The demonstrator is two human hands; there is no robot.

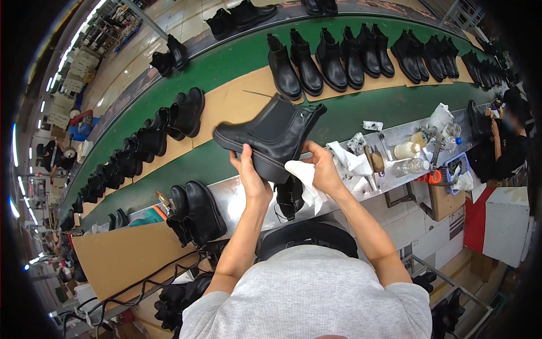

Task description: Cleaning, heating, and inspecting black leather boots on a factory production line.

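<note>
Up in front of me is a black ankle boot with elastic side panels, its toe toward the left. My left hand grips it from below, with fingers along the sole. In my right hand is a white cloth, bunched at the boot's heel and partly hanging down. The right fingertips are partly hidden behind the heel. Under the held boot, another black boot lies near the table edge, mostly covered. A pair of black boots rests to the left of my left forearm.
Rows of black boots stand on cardboard along the green bench. On the metal worktop at the right lie brushes, cloths and bottles. A co-worker sits at the far right. A large cardboard box is at lower left.
</note>
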